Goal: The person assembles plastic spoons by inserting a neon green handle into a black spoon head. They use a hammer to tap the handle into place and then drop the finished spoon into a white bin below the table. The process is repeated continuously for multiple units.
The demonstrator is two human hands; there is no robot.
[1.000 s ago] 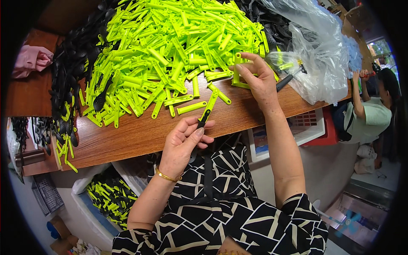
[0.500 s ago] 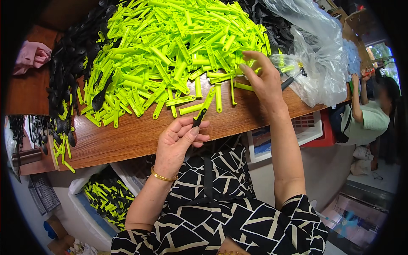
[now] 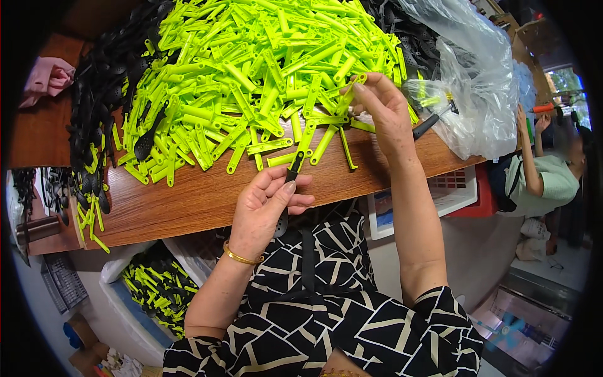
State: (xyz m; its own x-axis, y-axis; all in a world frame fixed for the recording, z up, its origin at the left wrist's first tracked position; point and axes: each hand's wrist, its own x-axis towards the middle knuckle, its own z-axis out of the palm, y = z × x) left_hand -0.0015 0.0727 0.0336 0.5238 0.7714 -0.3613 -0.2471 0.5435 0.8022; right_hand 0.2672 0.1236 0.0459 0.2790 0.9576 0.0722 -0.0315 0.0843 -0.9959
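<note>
My left hand [image 3: 264,204] is closed on a black perforated spoon [image 3: 293,174], its dark head hanging below the fingers. A lime-green handle sleeve [image 3: 306,139] extends from the black shaft toward the pile. My right hand [image 3: 391,119] pinches another lime-green handle sleeve [image 3: 352,91] between thumb and fingers at the pile's right edge. Before both hands rises a large heap of lime-green handle sleeves [image 3: 245,69] on the brown wooden table [image 3: 188,210]. Several loose sleeves lie on the wood between the hands.
Black perforated spoons [image 3: 103,113] are heaped left of the pile. On the right lie a clear plastic bag [image 3: 471,94] and a black-handled tool [image 3: 427,125]. A lined bin [image 3: 119,295] of green-and-black pieces stands below left, a white crate [image 3: 433,207] below right. Another person [image 3: 543,173] works at far right.
My right hand has closed on a lime-green sleeve and lifted it from the heap's edge. The spoon in my left hand has shifted slightly, showing its head below.
</note>
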